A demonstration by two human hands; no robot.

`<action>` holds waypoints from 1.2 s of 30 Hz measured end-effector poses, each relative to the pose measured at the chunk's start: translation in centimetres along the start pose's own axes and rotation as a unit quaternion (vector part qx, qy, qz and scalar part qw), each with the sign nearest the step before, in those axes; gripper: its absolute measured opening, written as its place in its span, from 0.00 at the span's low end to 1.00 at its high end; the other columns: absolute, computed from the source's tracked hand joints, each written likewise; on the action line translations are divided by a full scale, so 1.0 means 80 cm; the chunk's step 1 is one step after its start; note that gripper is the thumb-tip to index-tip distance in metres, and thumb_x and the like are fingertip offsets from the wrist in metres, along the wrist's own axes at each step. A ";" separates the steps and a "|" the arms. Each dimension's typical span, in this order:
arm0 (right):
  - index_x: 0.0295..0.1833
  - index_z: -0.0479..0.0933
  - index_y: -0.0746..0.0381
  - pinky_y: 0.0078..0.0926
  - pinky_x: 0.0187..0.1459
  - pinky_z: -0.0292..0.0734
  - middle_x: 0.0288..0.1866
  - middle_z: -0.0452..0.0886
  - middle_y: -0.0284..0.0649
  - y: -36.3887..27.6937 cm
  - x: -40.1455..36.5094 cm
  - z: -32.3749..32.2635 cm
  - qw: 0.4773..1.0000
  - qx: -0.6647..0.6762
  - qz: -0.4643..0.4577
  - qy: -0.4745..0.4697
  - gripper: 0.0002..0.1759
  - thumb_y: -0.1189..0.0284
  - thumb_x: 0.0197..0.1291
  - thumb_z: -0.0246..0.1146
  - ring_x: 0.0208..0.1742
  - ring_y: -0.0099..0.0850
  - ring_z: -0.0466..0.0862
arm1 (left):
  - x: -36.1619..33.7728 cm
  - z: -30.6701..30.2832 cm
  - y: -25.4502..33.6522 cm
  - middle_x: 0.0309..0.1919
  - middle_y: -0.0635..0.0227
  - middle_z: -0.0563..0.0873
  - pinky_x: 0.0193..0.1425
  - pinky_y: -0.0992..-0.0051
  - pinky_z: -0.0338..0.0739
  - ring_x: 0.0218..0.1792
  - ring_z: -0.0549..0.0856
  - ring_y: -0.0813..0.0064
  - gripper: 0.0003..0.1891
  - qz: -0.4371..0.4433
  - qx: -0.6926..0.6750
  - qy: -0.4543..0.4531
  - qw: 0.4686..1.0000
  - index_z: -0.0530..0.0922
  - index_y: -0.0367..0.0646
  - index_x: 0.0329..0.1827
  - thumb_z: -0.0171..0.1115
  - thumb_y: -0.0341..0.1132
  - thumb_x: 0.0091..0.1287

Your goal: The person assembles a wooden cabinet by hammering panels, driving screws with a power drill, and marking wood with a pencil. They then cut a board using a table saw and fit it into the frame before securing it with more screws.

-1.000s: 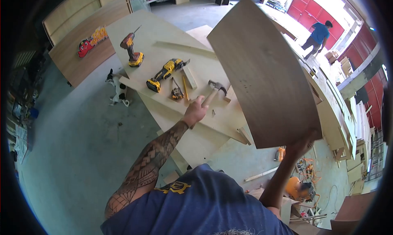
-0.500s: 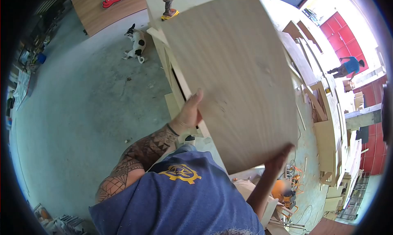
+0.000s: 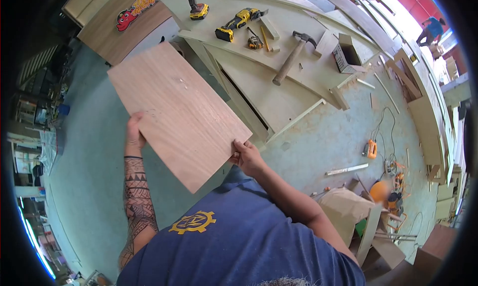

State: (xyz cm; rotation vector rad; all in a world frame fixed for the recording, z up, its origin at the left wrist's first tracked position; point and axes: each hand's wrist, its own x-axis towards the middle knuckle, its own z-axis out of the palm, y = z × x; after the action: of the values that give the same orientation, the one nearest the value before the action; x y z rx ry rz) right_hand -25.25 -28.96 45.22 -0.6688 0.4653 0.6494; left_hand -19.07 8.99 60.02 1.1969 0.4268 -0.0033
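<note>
A rectangular plywood panel [image 3: 177,114] is held up in front of my body, tilted, between both hands. My left hand [image 3: 134,129] grips its left long edge, thumb on the face and the other fingers hidden behind. At the lower right corner, my right hand [image 3: 244,154] pinches the panel with thumb and fingers. Beyond the panel stands a pale wooden workbench [image 3: 289,104] bearing a hammer [image 3: 290,62], a yellow and black power tool [image 3: 241,23], a tape measure [image 3: 255,41] and an upright cordless drill [image 3: 195,4].
An open box [image 3: 346,57] sits at the bench's right side. On the floor to the right are an orange power tool [image 3: 370,149], cords and wood strips. Stacked boards [image 3: 430,121] line the far right, where a person in blue [image 3: 431,31] stands. A counter [image 3: 112,34] is at upper left.
The panel has swung left and down with both hands, uncovering the bench top and its tools. The view has shifted, and the dog on the floor is now mostly hidden.
</note>
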 end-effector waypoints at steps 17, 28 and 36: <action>0.74 0.67 0.69 0.46 0.63 0.84 0.65 0.80 0.50 0.088 0.094 -0.092 0.936 0.060 -0.126 0.324 0.24 0.73 0.78 0.57 0.59 0.41 0.86 | 0.233 0.043 -0.271 0.53 0.59 0.86 0.53 0.61 0.86 0.51 0.88 0.62 0.17 -0.221 -0.032 -0.074 0.972 0.78 0.35 0.61 0.60 0.32 0.72; 0.74 0.67 0.71 0.39 0.55 0.88 0.59 0.83 0.49 0.082 0.128 -0.075 0.899 0.065 -0.167 0.399 0.24 0.72 0.78 0.58 0.52 0.36 0.88 | 0.252 0.065 -0.293 0.53 0.60 0.85 0.58 0.63 0.83 0.53 0.87 0.64 0.18 -0.219 -0.030 -0.066 0.973 0.78 0.33 0.61 0.63 0.31 0.71; 0.67 0.76 0.68 0.31 0.43 0.85 0.49 0.88 0.41 0.083 0.140 -0.146 0.898 0.072 -0.157 0.405 0.20 0.67 0.79 0.59 0.42 0.29 0.88 | 0.256 0.113 -0.309 0.52 0.62 0.86 0.55 0.64 0.83 0.50 0.86 0.66 0.16 -0.193 0.014 -0.071 0.978 0.81 0.34 0.59 0.64 0.32 0.71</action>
State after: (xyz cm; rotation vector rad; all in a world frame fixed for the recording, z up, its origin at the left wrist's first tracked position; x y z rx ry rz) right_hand -24.04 -28.58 27.76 -0.8370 1.1383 -0.0072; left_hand -2.90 -3.92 33.87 1.1172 0.5281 -0.4299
